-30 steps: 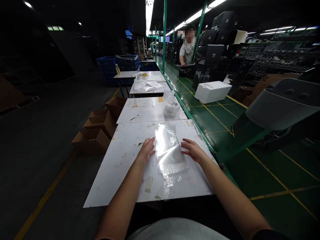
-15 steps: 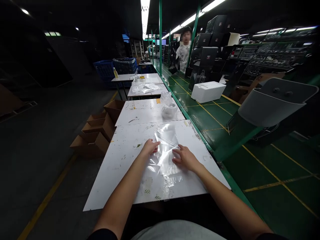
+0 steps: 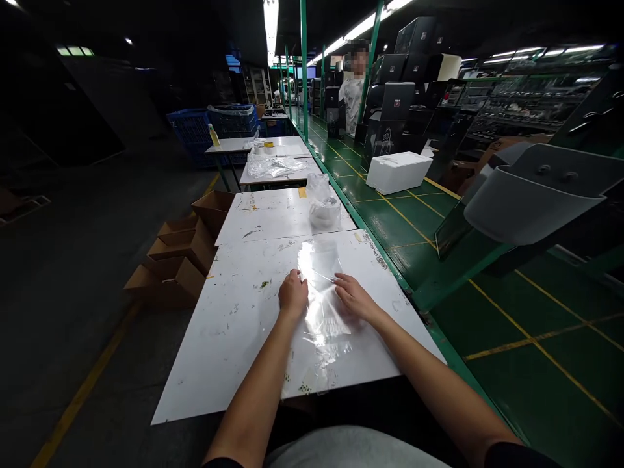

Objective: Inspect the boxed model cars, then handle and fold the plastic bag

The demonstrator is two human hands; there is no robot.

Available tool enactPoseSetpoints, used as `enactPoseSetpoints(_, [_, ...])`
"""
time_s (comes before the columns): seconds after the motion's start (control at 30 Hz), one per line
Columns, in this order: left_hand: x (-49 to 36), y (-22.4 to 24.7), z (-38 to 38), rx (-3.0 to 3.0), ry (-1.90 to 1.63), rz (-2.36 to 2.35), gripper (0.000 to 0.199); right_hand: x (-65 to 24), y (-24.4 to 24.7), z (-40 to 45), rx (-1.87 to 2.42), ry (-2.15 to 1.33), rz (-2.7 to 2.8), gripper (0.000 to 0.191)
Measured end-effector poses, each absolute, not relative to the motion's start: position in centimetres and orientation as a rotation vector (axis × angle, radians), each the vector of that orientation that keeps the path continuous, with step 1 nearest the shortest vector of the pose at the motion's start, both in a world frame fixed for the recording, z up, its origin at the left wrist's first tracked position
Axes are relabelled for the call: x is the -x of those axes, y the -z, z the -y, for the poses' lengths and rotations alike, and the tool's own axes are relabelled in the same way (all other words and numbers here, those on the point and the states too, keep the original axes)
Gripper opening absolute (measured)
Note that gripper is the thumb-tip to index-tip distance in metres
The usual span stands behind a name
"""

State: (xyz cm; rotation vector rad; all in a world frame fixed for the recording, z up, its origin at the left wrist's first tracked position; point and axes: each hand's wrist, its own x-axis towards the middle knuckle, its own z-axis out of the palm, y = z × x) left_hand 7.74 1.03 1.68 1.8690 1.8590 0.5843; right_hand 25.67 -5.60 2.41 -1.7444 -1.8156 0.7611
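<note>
Plastic bag is lying flat on the nearest table, between my hands and running toward me. Its edges are fading into the white top, so I can't make out its full outline, and a printed or sealed strip near my end is hard to read. My left hand is curling down on the bag's left side, fingers bent and partly hiding the film; I cannot tell whether it is pinching or only pressing. My right hand is resting on the right side with its fingers loosely extended, holding nothing tight. On the next table, a clear wrap is bunching around something white that I can't identify. Cardboard boxes are sitting on the floor left of the tables, and a co-worker is standing far down the aisle, partly cut off by black cartons.
</note>
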Motion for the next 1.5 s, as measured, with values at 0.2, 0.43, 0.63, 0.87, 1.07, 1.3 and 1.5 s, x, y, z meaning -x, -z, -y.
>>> enactPoseSetpoints(0.2, [-6.3,-3.1,-1.8,-1.776,-0.518,-1.759,0.027,-26.9,-1.8,2.3,1.84,-0.758,1.72,0.049])
enactPoseSetpoints(0.43, [-5.2,-5.8,-1.9,-1.412,-0.398,-1.264,0.03,-28.0,-1.9,0.6,1.768,-1.034,1.65,0.073])
enactPoseSetpoints(0.63, [-9.5,-5.9,-3.4,-1.506,-0.723,-1.507,0.026,-28.1,-2.0,0.5,1.626,-1.257,1.66,0.073])
enactPoseSetpoints(0.87, [-12.6,-2.4,-5.9,-1.813,-0.76,-1.856,0.028,-28.4,-1.5,0.1,1.62,-1.318,1.653,0.062])
enactPoseSetpoints(1.07, [-12.7,-1.1,-7.0,-2.005,-0.532,-1.955,0.035,-29.8,-2.8,0.5,1.689,-1.331,1.656,0.055])
enactPoseSetpoints(1.3, [-13.3,-1.1,-7.4,-2.044,-0.437,-1.936,0.034,-28.6,-4.4,1.7,1.691,-0.452,1.97,0.039])
enactPoseSetpoints(1.5, [-11.5,-4.4,-6.3,-1.786,-0.733,-1.883,0.044,-27.0,-3.1,1.5,1.766,-0.532,2.228,0.023])
